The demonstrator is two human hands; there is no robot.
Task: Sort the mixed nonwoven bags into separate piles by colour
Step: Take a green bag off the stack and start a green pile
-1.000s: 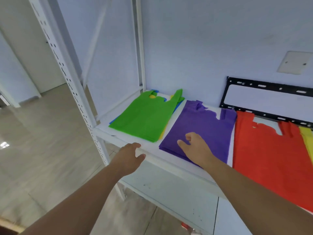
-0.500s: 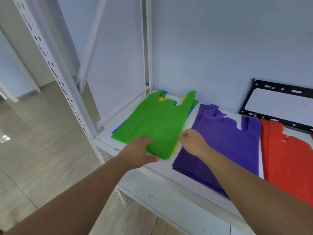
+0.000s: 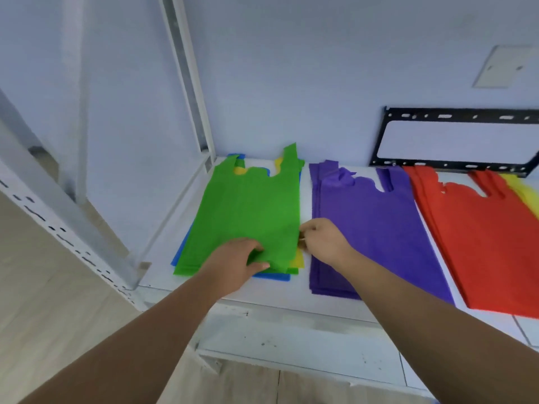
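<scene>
While the mixed stack [image 3: 204,252] by the shelf's [image 3: 163,266] left end still shows blue and yellow edges under its green bag [image 3: 250,211], purple [image 3: 376,228], red [image 3: 484,243] and yellow [image 3: 525,193] piles lie sorted rightward, so I judge sorting well advanced. Left hand [image 3: 233,263] pinches the green bag's front edge in its grip; right hand [image 3: 323,240] nips that bag's right edge, both arms reaching forward.

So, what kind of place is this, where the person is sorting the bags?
Probably a storeroom or small workshop, not a home kitchen. The coloured nonwoven bags lie on a white metal shelf with perforated uprights, and a black metal mounting bracket leans against the bare wall.
</scene>
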